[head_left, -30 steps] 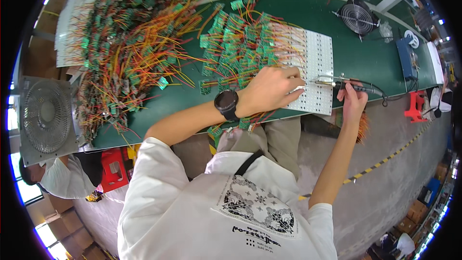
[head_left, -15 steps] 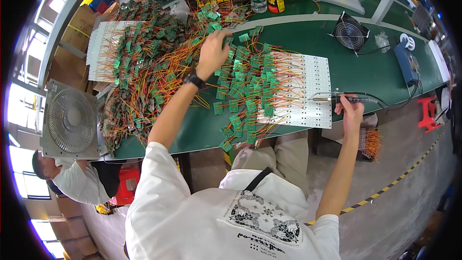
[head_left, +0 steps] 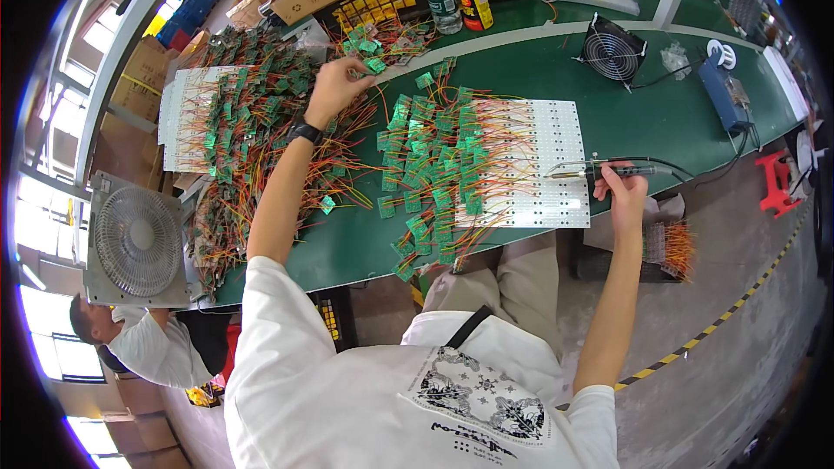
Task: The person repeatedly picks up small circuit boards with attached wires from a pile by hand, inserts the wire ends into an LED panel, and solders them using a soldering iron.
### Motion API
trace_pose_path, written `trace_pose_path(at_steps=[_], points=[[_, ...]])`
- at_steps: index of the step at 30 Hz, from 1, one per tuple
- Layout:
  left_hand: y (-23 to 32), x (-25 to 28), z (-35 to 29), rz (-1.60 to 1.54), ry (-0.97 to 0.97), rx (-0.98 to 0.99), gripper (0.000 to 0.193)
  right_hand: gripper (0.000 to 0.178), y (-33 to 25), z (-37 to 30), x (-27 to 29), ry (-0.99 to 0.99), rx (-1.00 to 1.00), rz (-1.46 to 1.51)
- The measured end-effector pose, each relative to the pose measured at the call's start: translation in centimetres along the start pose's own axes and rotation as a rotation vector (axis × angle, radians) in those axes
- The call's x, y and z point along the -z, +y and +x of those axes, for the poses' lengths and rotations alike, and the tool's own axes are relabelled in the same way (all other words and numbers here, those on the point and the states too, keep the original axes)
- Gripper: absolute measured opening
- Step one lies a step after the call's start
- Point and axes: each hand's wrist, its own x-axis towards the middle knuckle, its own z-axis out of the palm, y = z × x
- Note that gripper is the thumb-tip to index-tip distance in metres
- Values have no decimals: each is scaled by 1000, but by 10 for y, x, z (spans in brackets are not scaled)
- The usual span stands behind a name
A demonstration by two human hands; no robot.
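The person's right hand (head_left: 622, 194) is gripping a slim black-handled metal-tipped tool (head_left: 638, 170), its tip lying over a white rectangular perforated board (head_left: 559, 135). Small green circuit boards with red and yellow wires (head_left: 421, 152) are spreading from that board's left side across the green tabletop (head_left: 647, 126). Farther out, the left hand (head_left: 334, 91) is hovering, fingers narrowed, beside more wired boards; whether it is holding one, nobody can tell. Beyond, a clear plastic bottle (head_left: 442, 2) is standing.
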Motion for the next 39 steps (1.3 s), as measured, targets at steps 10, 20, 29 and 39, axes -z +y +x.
trace_pose_path(at_steps=[10, 20, 29, 39], points=[[65, 51, -96, -717, -202, 438, 25, 17, 2, -2, 1, 14, 29, 3], [93, 38, -183, 24, -503, 181, 16, 17, 8, 1, 5, -4, 39, 17], [87, 43, -209, -235, -558, 427, 12, 19, 5, -1, 1, 23, 32, 20], [65, 34, -249, -708, -402, 715, 16, 20, 7, 1, 5, 13, 30, 12]])
